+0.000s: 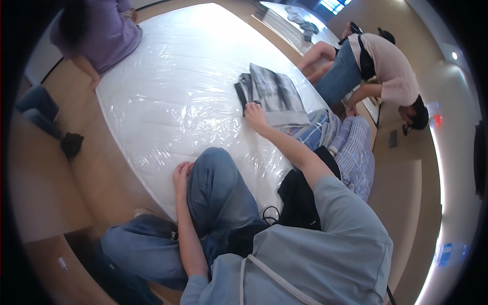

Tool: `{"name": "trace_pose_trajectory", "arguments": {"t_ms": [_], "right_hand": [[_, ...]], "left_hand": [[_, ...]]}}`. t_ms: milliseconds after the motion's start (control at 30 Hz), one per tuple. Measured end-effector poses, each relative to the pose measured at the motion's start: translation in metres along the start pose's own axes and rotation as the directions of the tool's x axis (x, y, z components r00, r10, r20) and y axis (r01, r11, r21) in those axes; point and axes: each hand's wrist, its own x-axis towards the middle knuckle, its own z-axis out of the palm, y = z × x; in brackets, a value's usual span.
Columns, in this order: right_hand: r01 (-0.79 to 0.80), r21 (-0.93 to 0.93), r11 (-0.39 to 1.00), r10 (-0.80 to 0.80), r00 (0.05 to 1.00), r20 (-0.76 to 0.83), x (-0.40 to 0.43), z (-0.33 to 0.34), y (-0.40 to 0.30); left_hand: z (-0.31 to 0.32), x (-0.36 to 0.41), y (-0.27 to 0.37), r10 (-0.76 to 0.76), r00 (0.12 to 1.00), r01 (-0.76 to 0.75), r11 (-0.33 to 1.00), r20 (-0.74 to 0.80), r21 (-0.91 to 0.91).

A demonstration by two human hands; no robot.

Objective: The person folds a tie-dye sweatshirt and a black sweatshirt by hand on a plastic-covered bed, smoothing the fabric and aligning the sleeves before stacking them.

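Observation:
My right hand (pixel 254 114) reaches forward and grips the left edge of a folded grey-and-black patterned garment (pixel 280 91). Dark and grey folds show along that edge, by my fingertips. The garment lies on a white mattress (pixel 160 103) wrapped in shiny clear plastic. My left hand (pixel 183 171) rests beside my raised knee, its fingers curled and partly hidden behind the jeans. Whether it holds anything cannot be seen. Just right of the garment are blue-and-white checked textiles (pixel 314 127), bunched together.
Black cloth (pixel 299 202) and a thin dark cord (pixel 270 214) lie by my right side. A striped blue fabric roll (pixel 354 148) borders the headboard (pixel 404 190). One person (pixel 396 72) bends at the right; another (pixel 103 34) sits on the far left edge. A second plastic-covered mattress (pixel 286 23) stands beyond.

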Motion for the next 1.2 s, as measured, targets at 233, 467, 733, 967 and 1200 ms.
{"name": "trace_pose_trajectory", "arguments": {"t_ms": [233,467,733,967,1200], "right_hand": [[-0.054,-0.067,0.996,0.061,0.994,0.093,0.044,-0.056,0.045],[-0.303,0.297,0.905,0.349,0.93,-0.114,0.066,-0.182,0.13],[-0.082,0.71,0.699,0.044,0.997,0.071,0.037,-0.18,-0.032],[-0.131,0.957,0.26,0.209,0.975,0.077,0.037,-0.155,-0.058],[-0.716,0.478,0.509,0.533,0.698,0.479,0.046,-0.089,-0.073]], "left_hand": [[-0.009,0.008,-0.018,0.012,1.0,-0.012,0.997,0.0,-0.076],[-0.005,0.014,-0.008,-0.061,0.996,0.057,0.997,-0.068,-0.057],[0.131,0.045,0.118,-0.19,0.981,0.185,0.974,0.027,0.129],[0.088,0.126,0.041,-0.287,0.956,0.29,0.88,-0.066,0.376],[0.085,0.115,0.03,-0.192,0.977,0.128,0.875,0.092,0.467]]}}
